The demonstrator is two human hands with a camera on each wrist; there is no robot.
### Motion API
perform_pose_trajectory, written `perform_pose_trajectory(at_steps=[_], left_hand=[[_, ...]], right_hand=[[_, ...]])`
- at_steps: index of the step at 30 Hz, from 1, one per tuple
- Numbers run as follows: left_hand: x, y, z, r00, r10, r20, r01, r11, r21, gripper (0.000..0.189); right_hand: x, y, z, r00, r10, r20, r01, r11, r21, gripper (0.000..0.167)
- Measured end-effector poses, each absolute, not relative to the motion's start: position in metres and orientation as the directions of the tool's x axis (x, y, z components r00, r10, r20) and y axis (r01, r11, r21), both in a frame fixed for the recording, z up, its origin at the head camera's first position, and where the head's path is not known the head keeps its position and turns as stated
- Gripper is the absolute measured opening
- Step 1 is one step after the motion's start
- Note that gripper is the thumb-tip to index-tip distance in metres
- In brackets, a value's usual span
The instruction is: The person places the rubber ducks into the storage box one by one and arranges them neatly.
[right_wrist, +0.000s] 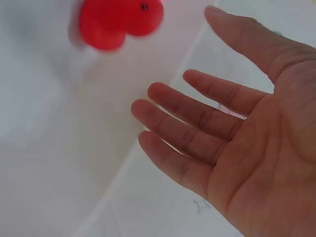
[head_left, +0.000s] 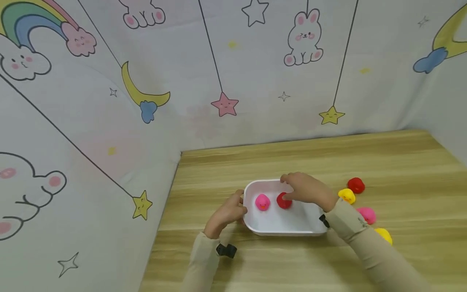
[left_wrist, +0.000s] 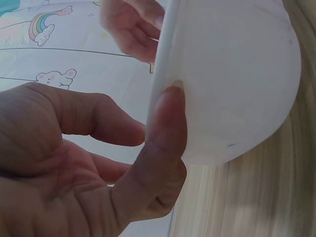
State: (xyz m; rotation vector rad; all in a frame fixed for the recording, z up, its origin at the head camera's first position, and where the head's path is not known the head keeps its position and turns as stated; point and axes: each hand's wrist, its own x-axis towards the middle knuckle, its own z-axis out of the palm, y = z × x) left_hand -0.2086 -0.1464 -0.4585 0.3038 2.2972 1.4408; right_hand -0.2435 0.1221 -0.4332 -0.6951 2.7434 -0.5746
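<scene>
A white plastic tub point(head_left: 288, 224) stands on the table with a pink rubber duck point(head_left: 262, 202) and a red rubber duck point(head_left: 283, 201) in it. My left hand point(head_left: 227, 213) pinches the tub's rim at its left end; the left wrist view shows one digit against the outer wall point(left_wrist: 232, 89). Over the tub hovers my right hand point(head_left: 308, 188), palm down, beside the red duck. In the right wrist view its fingers point(right_wrist: 182, 133) are spread and nearly straight, apart from the red duck point(right_wrist: 118, 19), with nothing held.
Right of the tub lie another red duck point(head_left: 356, 185), a yellow duck point(head_left: 346, 196), a pink duck point(head_left: 367, 215) and a second yellow duck point(head_left: 384, 235), partly behind the right sleeve point(head_left: 379, 251). A printed cloth point(head_left: 262, 81) hangs behind the wood-grain table point(head_left: 204, 178).
</scene>
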Motion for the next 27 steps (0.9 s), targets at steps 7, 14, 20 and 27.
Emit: perform_pose_trajectory(at_steps=[7,14,20,27], left_hand=[[-0.207,-0.153,-0.454,-0.898,0.378,-0.228,-0.044,0.438,0.898,0.066],[-0.204,-0.152,-0.456,-0.896,0.377,-0.236,-0.054,0.436,0.898,0.069],[-0.203,-0.147,-0.459,-0.892,0.391,-0.227,-0.055,0.404,0.913,0.067],[-0.206,-0.145,-0.459,-0.89,0.382,-0.25,-0.083,0.402,0.912,0.067]], right_hand=[[-0.245,0.167,-0.415,-0.878,-0.477,-0.034,-0.423,0.809,-0.408,0.046],[-0.247,0.236,-0.424,-0.914,-0.405,-0.025,-0.364,0.845,-0.391,0.045],[-0.25,0.285,-0.43,-0.933,-0.345,-0.104,-0.279,0.875,-0.395,0.046],[-0.253,0.31,-0.445,-0.925,-0.341,-0.168,-0.248,0.876,-0.414,0.048]])
